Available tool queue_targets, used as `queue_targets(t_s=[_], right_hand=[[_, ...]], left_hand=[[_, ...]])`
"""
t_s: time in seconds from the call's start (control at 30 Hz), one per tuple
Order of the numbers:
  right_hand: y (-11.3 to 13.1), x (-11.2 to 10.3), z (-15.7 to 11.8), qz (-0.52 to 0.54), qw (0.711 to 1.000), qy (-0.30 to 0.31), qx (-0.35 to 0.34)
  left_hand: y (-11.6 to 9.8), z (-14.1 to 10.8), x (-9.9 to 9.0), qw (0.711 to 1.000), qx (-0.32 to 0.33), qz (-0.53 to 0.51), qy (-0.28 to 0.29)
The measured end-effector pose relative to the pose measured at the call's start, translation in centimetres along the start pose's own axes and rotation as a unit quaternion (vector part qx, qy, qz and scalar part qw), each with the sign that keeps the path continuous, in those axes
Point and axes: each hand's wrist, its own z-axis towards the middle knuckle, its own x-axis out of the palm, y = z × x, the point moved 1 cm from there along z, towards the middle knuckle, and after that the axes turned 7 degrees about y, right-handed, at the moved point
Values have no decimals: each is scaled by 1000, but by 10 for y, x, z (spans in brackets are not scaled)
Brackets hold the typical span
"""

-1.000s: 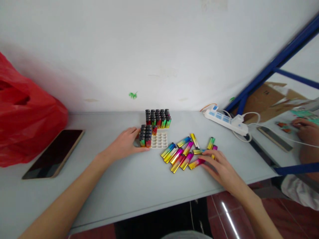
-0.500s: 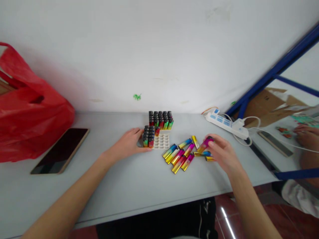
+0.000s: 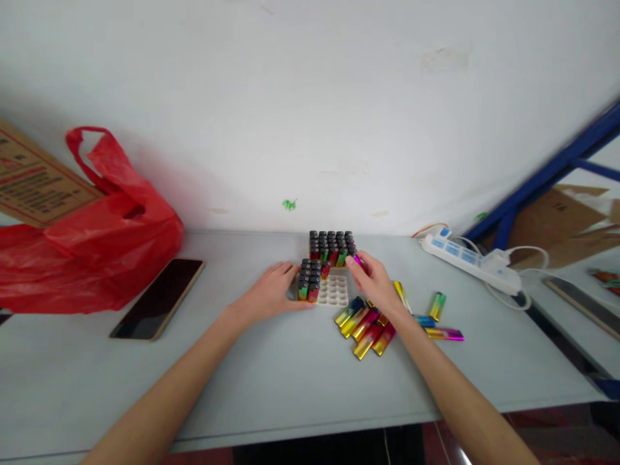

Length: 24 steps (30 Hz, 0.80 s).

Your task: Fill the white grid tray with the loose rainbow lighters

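Observation:
A white tray (image 3: pixel 334 292) with round holes lies on the table; upright lighters (image 3: pixel 309 282) with black tops fill its left columns. My left hand (image 3: pixel 274 290) is curved around the tray's left side, thumb at the front edge and fingers behind. Between the fingertips of my right hand (image 3: pixel 372 278) is a pink lighter (image 3: pixel 358 261), partly hidden, over the tray's back right. Just behind stands a full block of upright lighters (image 3: pixel 333 242). Loose lighters (image 3: pixel 363 326) in shiny gold, pink, red and blue lie in a pile beneath and beside my right forearm.
On the left are a phone (image 3: pixel 157 299), a red plastic bag (image 3: pixel 130 239) and a cardboard box (image 3: pixel 43 177). A white power strip (image 3: pixel 467 261) with cables lies at the back right, near a blue metal frame (image 3: pixel 537 168). A white wall rises behind the table.
My right hand has moved left from the loose pile to the back of the tray, carrying the pink lighter. My left hand stays at the tray. The view has shifted left.

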Motion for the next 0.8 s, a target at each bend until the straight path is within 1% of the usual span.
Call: queue_targets(t_s=[0.13,0.3,0.4,0.63,0.8], right_hand=[[-2,-3,-12,-40,998,-49,17],[4,-1,-13,-110,991,-71,20],[4,2,-12,-124,990,-68,24],[8,4,-17,-109,992,-62,16],[10,7,-16,-114,992,-56,10]], left_hand=[[2,0,2,1000,4,4,5],[5,0,4,1000,-2,-3,5],[3,0,2,1000,-5,-6,9],[5,0,3,1000,-3,-30,-6],[3,-1,-1,999,-5,-32,-2]])
